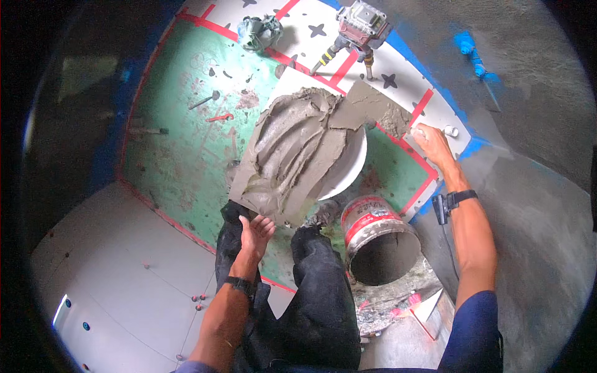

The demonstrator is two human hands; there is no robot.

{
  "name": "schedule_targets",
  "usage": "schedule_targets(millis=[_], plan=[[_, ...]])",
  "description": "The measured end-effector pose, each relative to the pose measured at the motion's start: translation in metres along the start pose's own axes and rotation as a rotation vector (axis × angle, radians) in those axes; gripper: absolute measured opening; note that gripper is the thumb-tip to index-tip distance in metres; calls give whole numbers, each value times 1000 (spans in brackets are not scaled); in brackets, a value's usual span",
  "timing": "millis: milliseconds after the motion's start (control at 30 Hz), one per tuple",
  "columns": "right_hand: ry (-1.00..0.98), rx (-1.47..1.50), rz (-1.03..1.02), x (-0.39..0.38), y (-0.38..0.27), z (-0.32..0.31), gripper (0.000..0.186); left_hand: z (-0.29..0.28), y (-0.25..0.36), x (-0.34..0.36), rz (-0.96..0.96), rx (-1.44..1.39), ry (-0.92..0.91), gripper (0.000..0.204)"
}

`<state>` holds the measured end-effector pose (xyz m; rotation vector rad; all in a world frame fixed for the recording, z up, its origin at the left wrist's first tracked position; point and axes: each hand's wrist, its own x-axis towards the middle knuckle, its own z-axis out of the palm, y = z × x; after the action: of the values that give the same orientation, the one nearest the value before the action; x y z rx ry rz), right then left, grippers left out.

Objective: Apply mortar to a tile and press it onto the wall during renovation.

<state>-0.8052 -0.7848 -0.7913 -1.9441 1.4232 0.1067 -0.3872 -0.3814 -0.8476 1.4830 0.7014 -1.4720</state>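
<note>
In my right hand [429,143], fingers are wrapped round the grip of a flat trowel [372,102] smeared with grey mortar. The trowel's blade lies over the upper right edge of a tile [287,79], whose face is mostly covered in thick, ridged mortar [292,149]. The tile is held up over a round white object [353,165], perhaps a bucket or basin, largely hidden beneath it. My left hand [256,235] is open, palm turned up with fingers stretched, beside the tile's near left corner. I cannot tell if it touches the tile.
A mortar-stained bucket [373,217] tilts by my right leg. Farther off stand a tripod-like power tool [364,28] and a crumpled plastic bag [259,32]. A hammer-like tool [205,99] and a red tool [221,117] lie on the green floor [180,155]. Grey walls [535,56] rise alongside.
</note>
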Motion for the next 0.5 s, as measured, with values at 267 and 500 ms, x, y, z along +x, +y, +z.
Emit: schedule_targets(millis=[267, 500], plan=[[-176, 94, 2, 30, -95, 1, 39, -20, 82, 1, 204, 231, 103, 90], [74, -151, 23, 66, -104, 3, 36, 36, 123, 7, 235, 561, 170, 84]])
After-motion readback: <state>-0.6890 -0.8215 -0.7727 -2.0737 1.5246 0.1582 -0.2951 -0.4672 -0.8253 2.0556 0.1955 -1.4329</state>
